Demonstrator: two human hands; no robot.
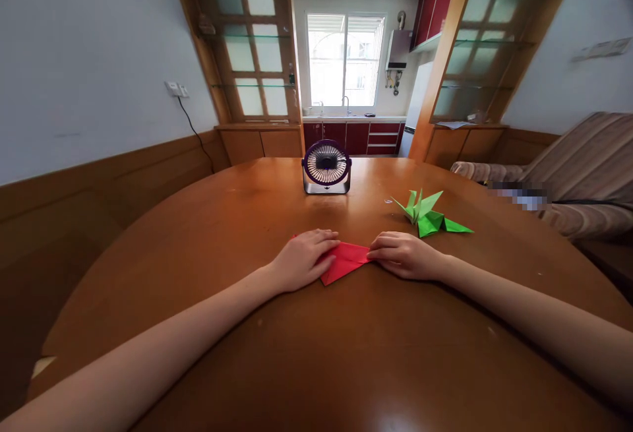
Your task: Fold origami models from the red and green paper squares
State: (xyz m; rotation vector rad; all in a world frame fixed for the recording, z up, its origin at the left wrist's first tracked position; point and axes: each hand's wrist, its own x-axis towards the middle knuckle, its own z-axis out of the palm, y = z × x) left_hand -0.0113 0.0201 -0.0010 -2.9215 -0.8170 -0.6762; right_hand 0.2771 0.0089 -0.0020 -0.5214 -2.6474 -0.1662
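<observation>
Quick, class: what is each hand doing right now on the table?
Left hand: flat, palm down, pressing on the red paper.
Right hand: fingers curled, fingertips touching the red paper's right corner.

A home: dining table (316, 353), sofa (583, 161), kitchen cabinets (356, 136) behind.

You have one view only, from the camera on your head, looking forward and down across the round brown wooden surface (208, 234). It sits close above your forearms, so the near rim fills the bottom of the frame. It faces the far kitchen window (345, 59), with the small purple desk fan (326, 167) straight ahead at the surface's far edge. The wide lens bends the edges.
</observation>
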